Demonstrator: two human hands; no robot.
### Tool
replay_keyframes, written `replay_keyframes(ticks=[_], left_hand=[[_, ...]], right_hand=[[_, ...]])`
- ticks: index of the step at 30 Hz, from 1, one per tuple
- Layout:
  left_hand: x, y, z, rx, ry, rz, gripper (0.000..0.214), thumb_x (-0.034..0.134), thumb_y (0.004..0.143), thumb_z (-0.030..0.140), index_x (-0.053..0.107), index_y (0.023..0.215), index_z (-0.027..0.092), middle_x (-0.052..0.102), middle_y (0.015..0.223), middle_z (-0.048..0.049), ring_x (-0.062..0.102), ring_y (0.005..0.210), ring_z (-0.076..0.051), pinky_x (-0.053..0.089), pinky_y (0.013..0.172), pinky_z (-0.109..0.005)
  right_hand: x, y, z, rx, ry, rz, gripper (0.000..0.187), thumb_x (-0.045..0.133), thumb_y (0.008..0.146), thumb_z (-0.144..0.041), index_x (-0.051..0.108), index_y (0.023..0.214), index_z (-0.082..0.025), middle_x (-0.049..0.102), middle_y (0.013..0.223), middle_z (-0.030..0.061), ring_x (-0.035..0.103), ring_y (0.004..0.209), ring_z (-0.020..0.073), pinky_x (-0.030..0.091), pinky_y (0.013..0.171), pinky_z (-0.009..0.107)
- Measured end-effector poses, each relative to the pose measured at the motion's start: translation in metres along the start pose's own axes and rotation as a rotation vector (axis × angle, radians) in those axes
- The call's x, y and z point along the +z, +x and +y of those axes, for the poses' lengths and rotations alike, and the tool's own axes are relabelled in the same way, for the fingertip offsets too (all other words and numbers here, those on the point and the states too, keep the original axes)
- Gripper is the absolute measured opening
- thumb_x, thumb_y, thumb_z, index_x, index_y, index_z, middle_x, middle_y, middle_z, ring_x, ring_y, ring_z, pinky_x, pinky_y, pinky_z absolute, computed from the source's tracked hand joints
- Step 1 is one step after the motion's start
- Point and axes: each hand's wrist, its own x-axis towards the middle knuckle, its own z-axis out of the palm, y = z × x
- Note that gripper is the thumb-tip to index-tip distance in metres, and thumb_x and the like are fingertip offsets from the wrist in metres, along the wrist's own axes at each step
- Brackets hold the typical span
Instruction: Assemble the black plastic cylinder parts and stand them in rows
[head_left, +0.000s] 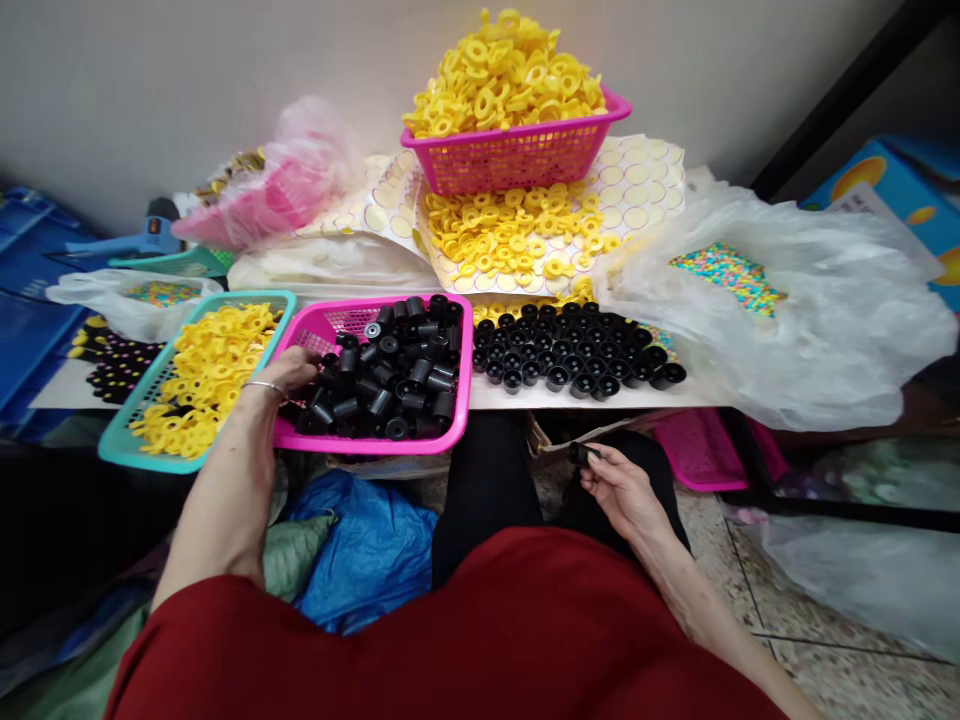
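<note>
My left hand (pixel 291 368) reaches over the left rim of a pink basket (pixel 463 400) full of black plastic cups (pixel 381 402). Its fingertips are among the cups and partly hidden, so I cannot tell whether they grip one. Above my lap, my right hand (pixel 619 485) pinches a single black plastic cup (pixel 582 454) between thumb and fingers. On the table beside the basket, several black cups (pixel 559 376) stand upright in close rows, open ends up.
Yellow plastic rings (pixel 214 365) fill a teal basket (pixel 112 445) at left. A second pink basket (pixel 517 155) heaped with rings stands at the back on sticker sheets (pixel 645 185). A clear bag (pixel 840 300) with colourful beads (pixel 731 275) lies right; a glue gun (pixel 154 235) rests far left.
</note>
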Motion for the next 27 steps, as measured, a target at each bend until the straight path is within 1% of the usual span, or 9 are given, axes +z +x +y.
replay_keyframes(ticks=[3, 7, 10, 12, 16, 18, 20, 23, 27], left_hand=[[0.014, 0.006, 0.007, -0.092, 0.030, -0.057, 0.023, 0.058, 0.056, -0.008, 0.063, 0.069, 0.010, 0.045, 0.042, 0.0060, 0.047, 0.048, -0.014, 0.041, 0.056, -0.025], [0.024, 0.012, 0.017, -0.151, -0.010, -0.075, 0.034, 0.059, 0.053, -0.010, 0.064, 0.081, 0.009, 0.049, 0.044, 0.0066, 0.049, 0.046, -0.016, 0.039, 0.054, -0.026], [0.024, 0.012, 0.019, -0.180, -0.078, -0.038, 0.034, 0.063, 0.051, -0.010, 0.064, 0.080, 0.008, 0.049, 0.043, 0.0068, 0.049, 0.046, -0.016, 0.039, 0.054, -0.027], [0.021, 0.009, 0.018, -0.173, -0.155, 0.036, 0.035, 0.065, 0.048, -0.011, 0.064, 0.078, 0.008, 0.048, 0.043, 0.0076, 0.048, 0.047, -0.015, 0.039, 0.055, -0.027], [0.013, -0.002, 0.016, -0.063, -0.408, 0.228, 0.038, 0.077, 0.046, -0.004, 0.065, 0.080, 0.008, 0.059, 0.057, 0.0048, 0.053, 0.061, -0.013, 0.043, 0.064, -0.025], [0.012, -0.011, 0.017, 0.009, -0.539, 0.289, 0.038, 0.082, 0.046, 0.003, 0.067, 0.081, 0.010, 0.064, 0.067, 0.0027, 0.055, 0.069, -0.012, 0.045, 0.069, -0.024], [0.012, -0.022, 0.020, 0.075, -0.660, 0.322, 0.037, 0.082, 0.046, 0.005, 0.068, 0.080, 0.012, 0.065, 0.069, 0.0026, 0.056, 0.071, -0.011, 0.047, 0.072, -0.024], [0.014, -0.037, 0.028, 0.169, -0.925, 0.293, 0.035, 0.083, 0.045, 0.008, 0.069, 0.076, 0.014, 0.067, 0.071, 0.0013, 0.060, 0.071, -0.011, 0.051, 0.074, -0.025], [0.019, -0.054, 0.037, 0.238, -1.227, 0.161, 0.031, 0.088, 0.049, 0.016, 0.070, 0.074, 0.016, 0.071, 0.075, -0.0012, 0.065, 0.072, -0.014, 0.056, 0.073, -0.029]], right_hand=[[0.002, -0.001, -0.001, -0.010, 0.002, -0.001, 0.039, 0.094, 0.046, -0.028, 0.074, 0.080, -0.020, 0.066, 0.070, -0.0010, 0.054, 0.056, 0.0088, 0.046, 0.050, 0.023], [0.000, -0.003, 0.000, -0.009, 0.014, 0.025, 0.041, 0.095, 0.044, -0.028, 0.074, 0.078, -0.019, 0.066, 0.071, -0.0007, 0.054, 0.056, 0.0088, 0.046, 0.050, 0.022], [-0.002, -0.002, 0.000, -0.013, 0.021, 0.028, 0.042, 0.095, 0.044, -0.029, 0.074, 0.079, -0.019, 0.066, 0.071, -0.0005, 0.054, 0.056, 0.0089, 0.046, 0.050, 0.023], [-0.003, -0.002, 0.000, -0.024, 0.015, 0.024, 0.041, 0.094, 0.045, -0.029, 0.074, 0.080, -0.019, 0.066, 0.072, -0.0001, 0.054, 0.055, 0.0093, 0.046, 0.049, 0.023], [-0.002, 0.000, -0.003, -0.020, -0.001, 0.017, 0.040, 0.094, 0.046, -0.029, 0.073, 0.078, -0.019, 0.066, 0.070, 0.0000, 0.055, 0.055, 0.0098, 0.046, 0.049, 0.024], [-0.001, 0.000, -0.003, -0.016, -0.001, 0.017, 0.040, 0.094, 0.045, -0.028, 0.073, 0.077, -0.019, 0.065, 0.070, -0.0003, 0.054, 0.055, 0.0094, 0.046, 0.050, 0.024], [0.000, 0.000, -0.002, -0.016, 0.002, 0.016, 0.040, 0.094, 0.045, -0.028, 0.073, 0.077, -0.019, 0.065, 0.071, -0.0003, 0.054, 0.055, 0.0091, 0.045, 0.049, 0.024], [0.002, 0.000, -0.001, -0.014, 0.003, 0.005, 0.039, 0.094, 0.045, -0.027, 0.073, 0.077, -0.019, 0.065, 0.072, -0.0001, 0.053, 0.056, 0.0093, 0.044, 0.049, 0.024], [0.001, -0.001, 0.000, -0.010, 0.006, 0.012, 0.040, 0.094, 0.044, -0.028, 0.074, 0.077, -0.020, 0.065, 0.072, 0.0000, 0.053, 0.056, 0.0095, 0.045, 0.049, 0.023]])
